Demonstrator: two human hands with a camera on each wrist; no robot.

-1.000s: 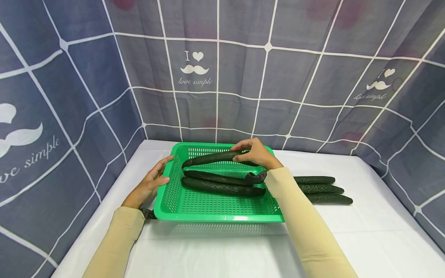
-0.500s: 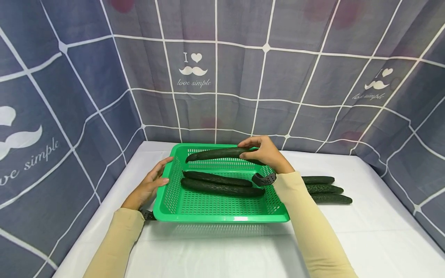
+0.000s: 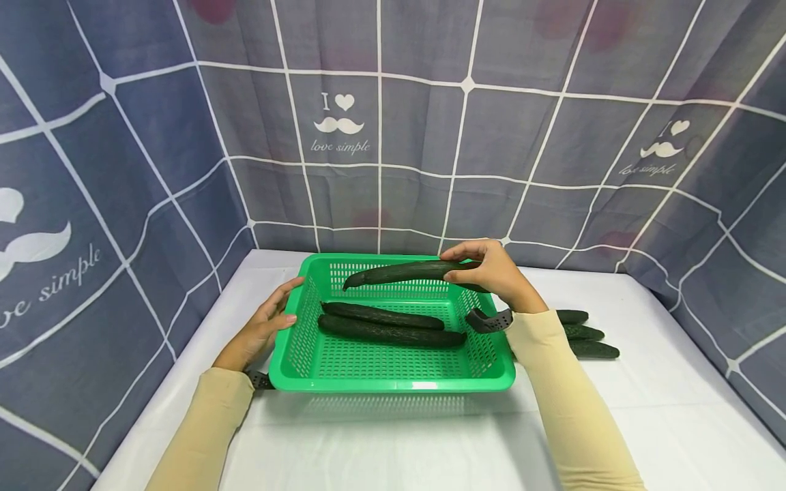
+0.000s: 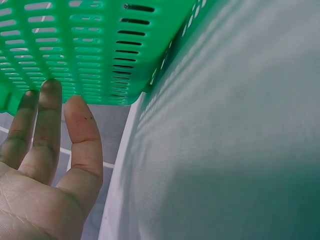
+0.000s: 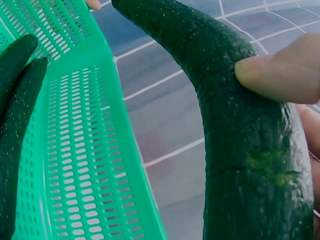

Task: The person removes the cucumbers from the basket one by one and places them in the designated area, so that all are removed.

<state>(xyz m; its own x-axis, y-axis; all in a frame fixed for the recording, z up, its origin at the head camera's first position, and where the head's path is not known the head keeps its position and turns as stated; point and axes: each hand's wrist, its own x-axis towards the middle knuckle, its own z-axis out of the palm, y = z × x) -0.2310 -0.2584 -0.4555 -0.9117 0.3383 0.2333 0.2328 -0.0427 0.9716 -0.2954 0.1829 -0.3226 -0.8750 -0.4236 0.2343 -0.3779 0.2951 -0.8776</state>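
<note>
Plainly lifted: a curved cucumber held over a green basket

A dark green cucumber [image 3: 405, 272] is gripped near its right end by the right hand [image 3: 496, 273], thumb opposed to fingers, above the far side of the green plastic basket [image 3: 393, 386]. Its skin is seen to be glossy and finely bumped, marked by a yellowish-green patch. Compared with half a second ago, it has been carried rightward; the two cucumbers [image 3: 393, 333] inside the basket have been left unmoved. Its long axis is laid left to right, arched, with the narrower tip pointed left and slightly down. The basket's left rim is touched by the left hand [image 3: 258, 332], its fingers extended and apart. Beyond the right sleeve, three cucumbers [image 3: 591, 334] are set on the white-covered worktop [image 3: 368, 450].
</note>
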